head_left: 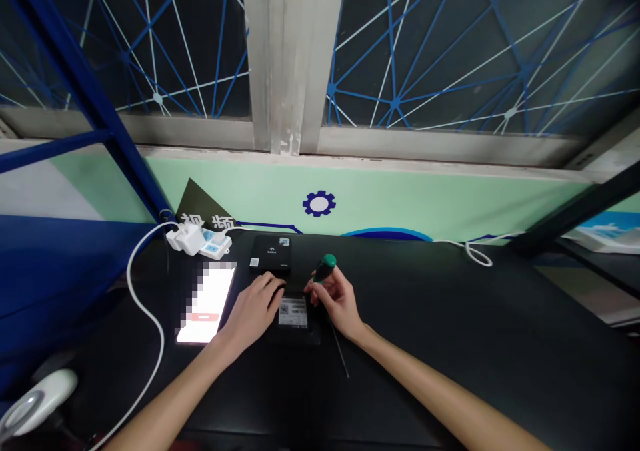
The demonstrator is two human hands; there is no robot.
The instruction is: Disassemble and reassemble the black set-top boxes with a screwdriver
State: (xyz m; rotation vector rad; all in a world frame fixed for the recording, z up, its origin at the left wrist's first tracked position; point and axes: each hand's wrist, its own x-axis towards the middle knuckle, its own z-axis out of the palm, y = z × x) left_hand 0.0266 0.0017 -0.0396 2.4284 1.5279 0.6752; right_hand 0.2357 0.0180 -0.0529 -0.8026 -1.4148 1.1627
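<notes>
My right hand [340,301] is closed around a screwdriver [327,264] with a green and black handle. Its handle end points away from me, and the long thin shaft slants down toward the near side of the table. Between my hands lies a small black box [295,333] with a white printed label facing up. My left hand [257,304] grips the box at its left and far edge, fingers bent over it. The right fingertips are close to the box's far right corner; whether they touch it I cannot tell.
Beyond my left hand lies another flat black box [273,254]. A lit tablet-like screen [210,304] rests to the left, with a white power strip [215,243] and plugs behind it. A white cable [161,324] curves along the left side of the black table [425,291].
</notes>
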